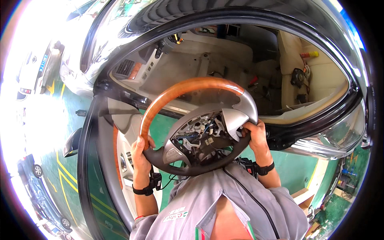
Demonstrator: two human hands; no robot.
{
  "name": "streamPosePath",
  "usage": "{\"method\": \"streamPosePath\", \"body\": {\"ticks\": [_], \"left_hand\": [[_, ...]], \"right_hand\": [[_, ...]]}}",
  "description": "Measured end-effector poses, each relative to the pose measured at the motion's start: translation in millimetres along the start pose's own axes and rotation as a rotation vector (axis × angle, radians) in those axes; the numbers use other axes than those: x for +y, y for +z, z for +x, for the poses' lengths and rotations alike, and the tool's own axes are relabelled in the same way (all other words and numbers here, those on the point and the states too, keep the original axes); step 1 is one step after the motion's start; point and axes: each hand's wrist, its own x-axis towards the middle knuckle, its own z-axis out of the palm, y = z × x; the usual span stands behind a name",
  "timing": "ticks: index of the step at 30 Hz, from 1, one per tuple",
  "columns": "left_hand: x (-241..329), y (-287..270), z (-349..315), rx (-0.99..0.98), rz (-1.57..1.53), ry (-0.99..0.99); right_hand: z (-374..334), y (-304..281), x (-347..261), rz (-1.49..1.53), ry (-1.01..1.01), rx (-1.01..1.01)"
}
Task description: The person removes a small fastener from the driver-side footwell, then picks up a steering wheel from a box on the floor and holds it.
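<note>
A steering wheel (192, 83), off its column, is held up in front of my chest, with a wood-grain upper rim and a dark lower rim. Its hub is uncovered and shows wires and metal brackets. My left hand (141, 154) is closed round the left side of the rim, where wood meets dark grip. On the other side my right hand (256, 134) grips the lower right rim beside a silver spoke cover. Beyond the wheel is the open doorway of a car (200, 54), where the bare steering column end (176, 39) shows at the dashboard.
The open car door (90, 168) stands at my left. On the cream seat (286, 52) lie a black device (298, 77) and a yellow-and-red can (310, 54). A red-handled tool (253, 81) is on the car floor. Tools lie at the far right; parked cars stand at the left.
</note>
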Motion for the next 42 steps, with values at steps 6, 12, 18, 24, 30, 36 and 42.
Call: {"method": "streamPosePath", "body": {"ticks": [6, 12, 18, 24, 30, 36, 42], "left_hand": [[9.2, 18.5, 11.7, 0.063, -0.028, -0.051], [14.3, 25.8, 3.7, 0.127, 0.026, -0.074], [17.7, 37.7, -12.8, 0.234, -0.011, -0.073], [23.2, 44.7, -18.5, 0.277, 0.005, -0.067], [10.3, 40.1, -17.8, 0.344, -0.144, -0.059], [-16.1, 12.2, -20.8, 0.201, -0.219, -0.084], [-48.6, 14.0, -34.6, 0.152, -0.198, -0.045]], "right_hand": [[12.7, -11.9, 3.6, 0.012, 0.028, 0.001], [30.2, -16.5, 10.4, 0.032, 0.064, -0.043], [44.4, -9.9, 6.3, 0.035, 0.098, -0.065], [58.7, -7.8, 3.5, 0.012, 0.094, -0.171], [63.8, 3.4, -2.2, -0.071, 0.128, -0.206], [67.0, 11.3, -8.2, -0.257, 0.121, -0.274], [62.4, -0.8, 5.5, -0.42, 0.007, -0.262]]}}
